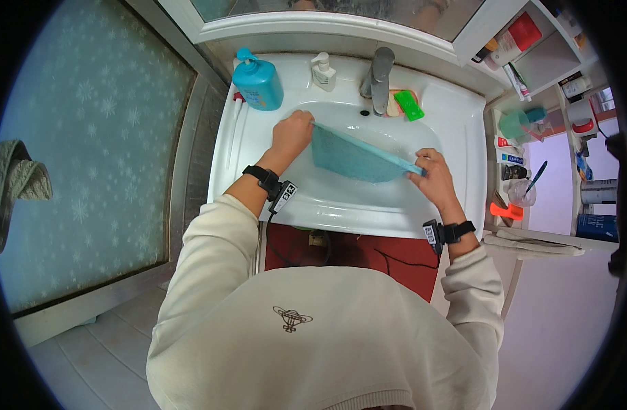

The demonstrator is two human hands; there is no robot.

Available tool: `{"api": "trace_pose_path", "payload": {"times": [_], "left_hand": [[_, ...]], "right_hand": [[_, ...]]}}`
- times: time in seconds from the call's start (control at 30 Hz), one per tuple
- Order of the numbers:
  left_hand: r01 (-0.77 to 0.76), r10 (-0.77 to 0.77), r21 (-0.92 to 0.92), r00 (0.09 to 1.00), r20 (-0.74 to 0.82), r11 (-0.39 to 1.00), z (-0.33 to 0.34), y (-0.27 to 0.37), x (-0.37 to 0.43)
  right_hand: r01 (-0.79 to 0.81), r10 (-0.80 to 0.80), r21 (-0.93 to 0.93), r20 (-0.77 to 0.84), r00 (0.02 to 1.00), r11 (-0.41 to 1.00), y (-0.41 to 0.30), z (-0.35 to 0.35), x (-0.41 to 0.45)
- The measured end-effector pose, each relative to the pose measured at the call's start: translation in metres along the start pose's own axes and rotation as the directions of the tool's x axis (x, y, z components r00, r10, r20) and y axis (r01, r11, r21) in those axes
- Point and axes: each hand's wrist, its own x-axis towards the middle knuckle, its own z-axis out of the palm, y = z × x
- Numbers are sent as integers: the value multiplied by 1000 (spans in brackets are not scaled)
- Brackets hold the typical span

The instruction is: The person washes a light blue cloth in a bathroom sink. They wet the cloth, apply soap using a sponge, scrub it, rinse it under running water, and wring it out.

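A light-blue cloth (354, 156) is stretched over the basin of a white washbasin (344, 214), its top edge slanting down to the right. My left hand (293, 134) grips the cloth's upper left corner; my right hand (434, 174) pinches its right corner between thumb and fingers. The cloth's lower part hangs into the basin, and whether it touches the bottom is hard to tell. Behind it stands the grey metal faucet (380, 79), with a bright green bar or sponge (409, 105) lying beside it on a soap dish. Both wrists wear black straps with small devices.
A blue pump bottle (258, 84) and a smaller white pump bottle (324, 73) stand on the basin's back ledge. A white-handled brush (235, 128) lies along the left rim. Shelves with toiletries and an orange-handled item (507, 211) are at the right; a frosted glass door (103, 128) is at the left.
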Motion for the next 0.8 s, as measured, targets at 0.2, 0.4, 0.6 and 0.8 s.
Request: {"api": "trace_pose_path", "payload": {"times": [0.2, 0.4, 0.6, 0.8], "left_hand": [[267, -650, -896, 619, 441, -354, 58, 18, 5], [222, -199, -960, 946, 254, -171, 97, 17, -27], [331, -32, -556, 839, 543, -762, 69, 24, -25], [480, 24, -514, 747, 664, -710, 62, 24, -18]], "right_hand": [[230, -286, 426, 69, 956, 875, -59, 13, -1], [117, -257, 275, 555, 791, 954, -32, 67, 4], [-246, 257, 80, -175, 950, 966, 66, 45, 88], [-144, 98, -278, -174, 980, 950, 109, 59, 165]]}}
